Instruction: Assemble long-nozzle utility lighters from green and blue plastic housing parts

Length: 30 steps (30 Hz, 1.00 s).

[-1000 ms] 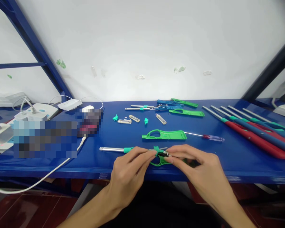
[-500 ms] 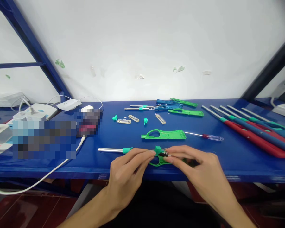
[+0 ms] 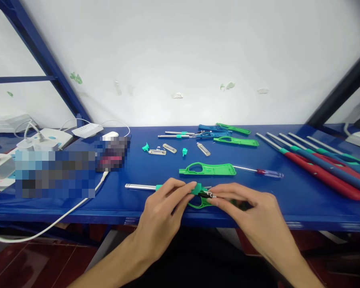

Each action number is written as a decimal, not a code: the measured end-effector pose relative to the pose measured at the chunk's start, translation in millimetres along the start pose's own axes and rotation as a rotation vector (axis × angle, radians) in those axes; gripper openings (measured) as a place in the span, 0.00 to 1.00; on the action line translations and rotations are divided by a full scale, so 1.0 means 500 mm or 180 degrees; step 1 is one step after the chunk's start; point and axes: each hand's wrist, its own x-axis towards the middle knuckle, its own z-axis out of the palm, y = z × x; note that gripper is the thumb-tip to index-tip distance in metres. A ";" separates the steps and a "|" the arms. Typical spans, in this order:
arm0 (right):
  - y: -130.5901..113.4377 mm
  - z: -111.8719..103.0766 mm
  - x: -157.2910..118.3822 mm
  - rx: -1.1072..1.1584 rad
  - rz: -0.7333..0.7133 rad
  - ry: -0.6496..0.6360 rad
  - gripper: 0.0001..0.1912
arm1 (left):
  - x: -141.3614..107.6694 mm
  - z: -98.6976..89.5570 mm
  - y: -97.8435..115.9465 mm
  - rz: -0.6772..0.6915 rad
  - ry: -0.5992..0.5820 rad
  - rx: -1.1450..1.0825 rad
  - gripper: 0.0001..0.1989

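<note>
My left hand (image 3: 163, 212) pinches a small teal plastic trigger (image 3: 197, 189) between thumb and fingertips. Facing it, my right hand (image 3: 252, 212) is closed on a small black igniter piece (image 3: 206, 195) with a pale tip. The trigger and the igniter piece meet or nearly touch between my fingertips. Beneath my hands lies a green lighter shell half (image 3: 200, 205), mostly covered. A metal lighter tube (image 3: 141, 187) with a teal collar sticks out to the left behind my left hand. Just beyond is another green shell half (image 3: 216, 169), open side up.
A screwdriver (image 3: 270, 173) lies right of the shell half. Clear fuel tanks (image 3: 169, 148) and teal bits (image 3: 184, 152) are scattered behind. Blue shell parts (image 3: 214, 134) lie at the back. Several long lighters (image 3: 324, 172) fill the right; a white cable (image 3: 63, 218) runs on the left.
My left fingers have shifted slightly around the teal trigger, which now sits lower and flatter against the black piece. My right hand keeps almost the same place.
</note>
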 end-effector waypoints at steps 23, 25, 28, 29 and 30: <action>-0.003 0.002 0.001 -0.0015 -0.0090 0.0139 0.06 | 0.005 -0.024 0.014 -0.0201 -0.0168 -0.0488 0.12; -0.003 0.002 0.001 -0.0020 -0.0110 0.0149 0.06 | 0.005 -0.027 0.016 -0.0213 -0.0215 -0.0523 0.12; -0.003 0.002 -0.001 -0.0013 -0.0102 0.0165 0.07 | 0.007 -0.029 0.015 -0.0223 -0.0262 -0.0537 0.12; -0.003 0.002 -0.001 -0.0010 -0.0087 0.0171 0.07 | 0.007 -0.029 0.015 -0.0221 -0.0258 -0.0540 0.12; -0.004 0.002 -0.002 -0.0005 -0.0075 0.0177 0.06 | 0.008 -0.029 0.014 -0.0220 -0.0243 -0.0539 0.12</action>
